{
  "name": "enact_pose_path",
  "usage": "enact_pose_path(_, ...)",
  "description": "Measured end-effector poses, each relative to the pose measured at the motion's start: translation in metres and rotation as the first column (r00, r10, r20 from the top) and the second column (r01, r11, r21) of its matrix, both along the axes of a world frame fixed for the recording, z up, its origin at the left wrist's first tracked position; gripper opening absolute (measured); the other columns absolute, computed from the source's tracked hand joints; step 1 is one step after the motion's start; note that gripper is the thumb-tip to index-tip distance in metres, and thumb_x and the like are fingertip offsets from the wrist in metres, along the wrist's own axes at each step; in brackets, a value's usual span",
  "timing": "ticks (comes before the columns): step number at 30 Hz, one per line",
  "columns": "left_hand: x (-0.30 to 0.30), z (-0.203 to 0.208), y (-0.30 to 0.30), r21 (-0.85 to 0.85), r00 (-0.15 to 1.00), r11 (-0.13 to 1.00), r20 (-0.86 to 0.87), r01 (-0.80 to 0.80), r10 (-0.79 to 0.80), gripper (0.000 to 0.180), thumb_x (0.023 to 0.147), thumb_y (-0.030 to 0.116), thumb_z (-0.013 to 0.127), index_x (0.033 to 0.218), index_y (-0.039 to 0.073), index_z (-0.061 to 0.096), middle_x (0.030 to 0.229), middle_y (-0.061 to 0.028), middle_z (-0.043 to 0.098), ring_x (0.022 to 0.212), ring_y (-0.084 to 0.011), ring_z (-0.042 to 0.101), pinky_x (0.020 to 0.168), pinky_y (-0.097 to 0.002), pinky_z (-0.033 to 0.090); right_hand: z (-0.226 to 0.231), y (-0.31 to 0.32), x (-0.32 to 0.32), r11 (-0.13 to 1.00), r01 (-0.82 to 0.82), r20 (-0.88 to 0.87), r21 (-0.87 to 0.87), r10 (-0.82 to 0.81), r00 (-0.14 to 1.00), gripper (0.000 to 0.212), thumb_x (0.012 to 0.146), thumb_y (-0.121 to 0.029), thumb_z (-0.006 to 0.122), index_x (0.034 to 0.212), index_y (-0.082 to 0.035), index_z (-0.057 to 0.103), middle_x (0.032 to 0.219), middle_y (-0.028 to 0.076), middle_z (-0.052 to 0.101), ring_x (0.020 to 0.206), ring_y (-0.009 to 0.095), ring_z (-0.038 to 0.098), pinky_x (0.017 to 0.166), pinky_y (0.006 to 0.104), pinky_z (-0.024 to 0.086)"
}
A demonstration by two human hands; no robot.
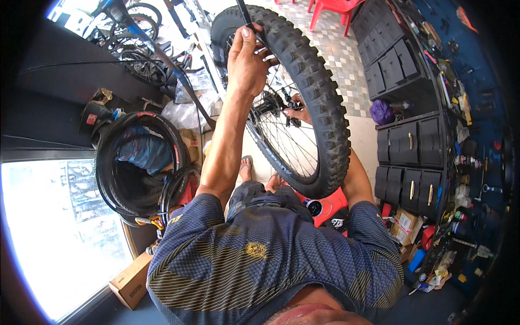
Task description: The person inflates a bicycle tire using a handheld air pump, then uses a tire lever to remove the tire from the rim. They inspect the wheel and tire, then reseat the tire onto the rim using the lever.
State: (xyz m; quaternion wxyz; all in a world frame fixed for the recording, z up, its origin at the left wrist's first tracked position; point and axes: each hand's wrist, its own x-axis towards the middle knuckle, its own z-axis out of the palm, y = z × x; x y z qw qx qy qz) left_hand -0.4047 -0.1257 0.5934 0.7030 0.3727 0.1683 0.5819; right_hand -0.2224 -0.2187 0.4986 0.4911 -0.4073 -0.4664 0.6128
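A bicycle wheel with a knobbly black tyre [319, 81] stands tilted before me, its spokes and hub in view. My left hand [249, 62] is at the wheel's upper left, its thumb against a slim black bar [244, 13] and its fingers curled round behind. Reaching around the tyre's right side, my right hand [301, 112] has its fingers closed at a black rear derailleur [291, 103] beside the hub. The tyre hides my right wrist and part of that forearm.
Spare tyres [108, 179] are stacked at left, near a cardboard box [132, 281]. Black drawers [411, 141] and a tool-covered wall [482, 108] line the right. A red stool [330, 208] is close to my body; red chairs [330, 8] and more bicycles [141, 32] stand farther off.
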Motion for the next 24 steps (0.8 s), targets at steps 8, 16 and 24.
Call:
enact_pose_path(8, -0.007, 0.006, -0.018, -0.017, 0.998, 0.998, -0.012, -0.058, 0.058, 0.029, 0.107, 0.044, 0.044, 0.115, 0.018, 0.052, 0.097, -0.0036, 0.061, 0.084, -0.0171, 0.060, 0.071, -0.0350, 0.051, -0.005, -0.009, -0.006, 1.000, 0.015, 0.000, -0.021, -0.015, 1.000, 0.055, 0.094, -0.020, 0.065, 0.141, 0.001, 0.048, 0.125, 0.012, 0.064, 0.101, 0.016, 0.065, 0.088, 0.0305, 0.052)
enact_pose_path(16, -0.001, -0.017, -0.035, -0.043, 0.999, 0.998, 0.009, -0.045, 0.046, 0.027, 0.109, 0.041, 0.042, 0.112, 0.017, 0.053, 0.101, 0.0011, 0.058, 0.087, -0.0140, 0.059, 0.073, -0.0322, 0.051, -0.002, 0.018, -0.012, 1.000, -0.009, 0.004, -0.012, 0.009, 1.000, 0.056, 0.094, -0.021, 0.065, 0.141, 0.001, 0.048, 0.125, 0.013, 0.064, 0.101, 0.016, 0.065, 0.088, 0.0304, 0.052)
enact_pose_path(24, 0.003, -0.069, -0.057, 0.067, 0.997, 0.995, -0.014, 0.080, -0.079, 0.028, 0.108, 0.038, 0.043, 0.113, 0.011, 0.052, 0.110, -0.0010, 0.053, 0.097, -0.0133, 0.057, 0.082, -0.0356, 0.051, 0.000, 0.035, -0.022, 0.999, -0.035, 0.019, -0.008, 0.035, 0.999, 0.056, 0.094, -0.022, 0.066, 0.142, 0.001, 0.047, 0.125, 0.013, 0.064, 0.101, 0.016, 0.065, 0.088, 0.0304, 0.052)
